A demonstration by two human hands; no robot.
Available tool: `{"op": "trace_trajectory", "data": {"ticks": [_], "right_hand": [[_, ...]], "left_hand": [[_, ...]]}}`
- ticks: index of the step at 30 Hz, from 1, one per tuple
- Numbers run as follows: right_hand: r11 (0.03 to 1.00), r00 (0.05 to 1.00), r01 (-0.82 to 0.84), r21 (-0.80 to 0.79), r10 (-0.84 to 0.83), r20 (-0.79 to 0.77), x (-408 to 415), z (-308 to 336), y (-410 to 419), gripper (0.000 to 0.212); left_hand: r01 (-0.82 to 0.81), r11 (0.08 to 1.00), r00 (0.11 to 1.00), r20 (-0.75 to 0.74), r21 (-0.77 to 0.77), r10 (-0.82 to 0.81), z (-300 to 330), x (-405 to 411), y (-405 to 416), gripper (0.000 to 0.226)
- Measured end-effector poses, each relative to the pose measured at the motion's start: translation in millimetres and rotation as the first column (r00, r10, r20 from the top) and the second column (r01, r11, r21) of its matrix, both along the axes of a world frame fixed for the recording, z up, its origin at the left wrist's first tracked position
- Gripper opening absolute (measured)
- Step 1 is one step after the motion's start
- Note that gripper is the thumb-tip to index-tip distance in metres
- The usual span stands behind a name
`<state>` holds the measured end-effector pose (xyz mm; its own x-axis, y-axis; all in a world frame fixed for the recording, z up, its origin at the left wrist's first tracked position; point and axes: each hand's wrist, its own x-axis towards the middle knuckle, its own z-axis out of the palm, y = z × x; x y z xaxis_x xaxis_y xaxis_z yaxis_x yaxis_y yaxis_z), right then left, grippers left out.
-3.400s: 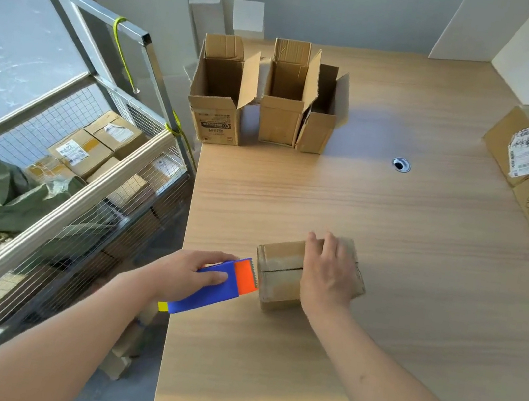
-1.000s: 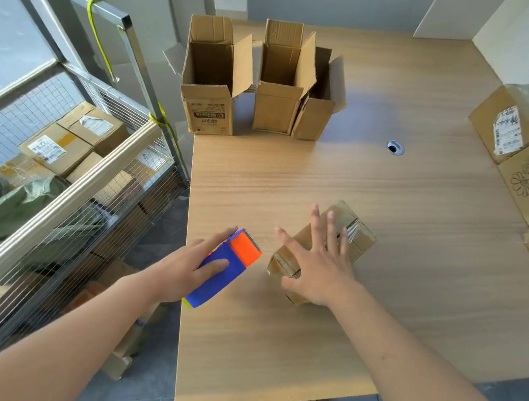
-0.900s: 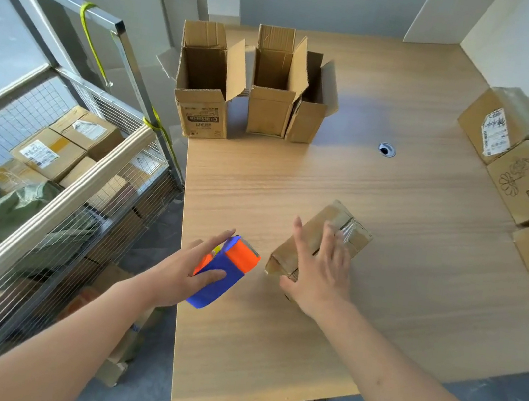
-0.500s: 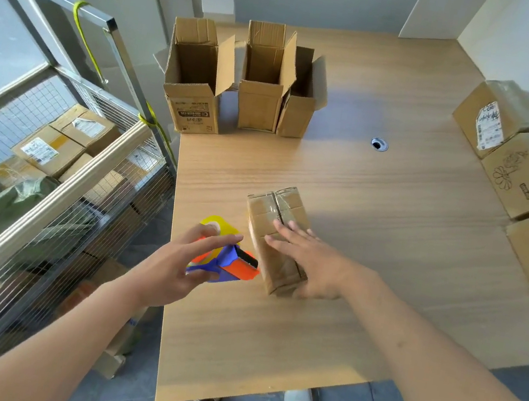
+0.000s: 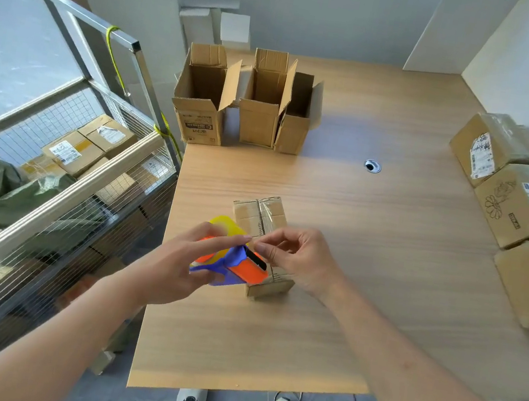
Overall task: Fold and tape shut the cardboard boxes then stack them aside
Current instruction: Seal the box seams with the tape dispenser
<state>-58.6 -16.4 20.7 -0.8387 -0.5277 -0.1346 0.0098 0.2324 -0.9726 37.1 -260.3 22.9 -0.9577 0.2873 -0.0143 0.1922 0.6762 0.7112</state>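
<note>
A small closed cardboard box [image 5: 260, 215] lies on the wooden table [image 5: 369, 251], clear tape along its top seam. My left hand [image 5: 183, 264] grips a blue, orange and yellow tape dispenser [image 5: 232, 261] just above the box's near end. My right hand [image 5: 295, 257] hovers over the box, its thumb and forefinger pinching at the dispenser's black cutter edge, where the tape end sits; the tape itself is too clear to make out. Three open empty boxes [image 5: 203, 97] [image 5: 265, 96] [image 5: 299, 115] stand upright at the table's far left.
Several taped boxes [image 5: 525, 207] are stacked along the table's right edge against the wall. A cable hole [image 5: 372, 165] sits mid-table. Left of the table stands a metal wire cart [image 5: 67, 190] holding more boxes and green sacking. My shoes show below the near edge.
My right hand turned the box so its length points away from me, then left it and came to the dispenser's cutter. My left hand raised and tilted the dispenser over the box's near end.
</note>
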Motion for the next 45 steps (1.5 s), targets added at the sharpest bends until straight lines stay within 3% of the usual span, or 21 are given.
{"op": "trace_trajectory", "data": {"ticks": [11, 24, 32, 37, 45], "right_hand": [[0.99, 0.989, 0.113, -0.079, -0.105, 0.102, 16.9, 2.4, 18.2, 0.01], [0.966, 0.958, 0.252, 0.061, -0.258, 0.124, 29.1, -28.2, 22.6, 0.011], [0.838, 0.81, 0.534, 0.108, -0.544, 0.22, 21.7, -48.8, 64.3, 0.011], [0.805, 0.767, 0.572, 0.157, -0.593, 0.247, 21.2, -67.2, 61.9, 0.011], [0.821, 0.774, 0.524, 0.227, -0.571, 0.274, 8.8, -93.7, 56.8, 0.011]], "left_hand": [[0.004, 0.998, 0.997, 0.077, -0.064, 0.001, 16.1, 10.5, 25.0, 0.075], [0.041, 0.991, 0.979, 0.202, -0.131, -0.014, 8.4, 18.1, 37.3, 0.066], [-0.01, 0.986, 0.919, 0.388, -0.169, 0.076, -2.0, 35.1, 5.6, 0.058], [-0.037, 0.983, 0.891, 0.44, -0.179, 0.114, -11.6, 31.3, 6.1, 0.055], [-0.052, 0.966, 0.846, 0.502, -0.252, 0.177, -26.1, 11.5, 7.1, 0.054]]}}
